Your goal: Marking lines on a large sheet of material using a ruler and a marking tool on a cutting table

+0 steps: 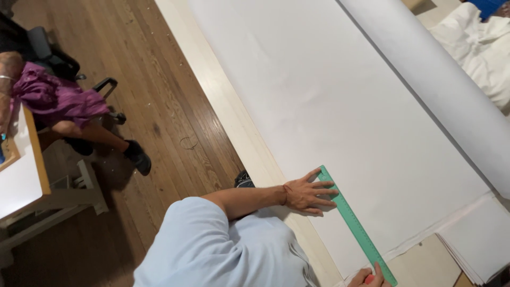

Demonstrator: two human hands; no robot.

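A wide sheet of white paper (329, 101) lies unrolled along a long table, with the roll (441, 79) on its right side. Across the sheet near me lies a green ruler (353, 220). My left hand (308, 192) rests flat on the paper with fingers spread, its fingertips pressing the upper end of the ruler. My right hand (371, 277) is partly cut off at the bottom edge; it sits at the ruler's lower end with fingers closed on a small red object, possibly a pencil or marker.
The pale table edge (228, 106) runs beside a wooden floor (154, 101). Another person in purple clothes (56, 98) sits at a desk at left. A stack of white sheets (478, 239) lies lower right, white cloth (478, 45) upper right.
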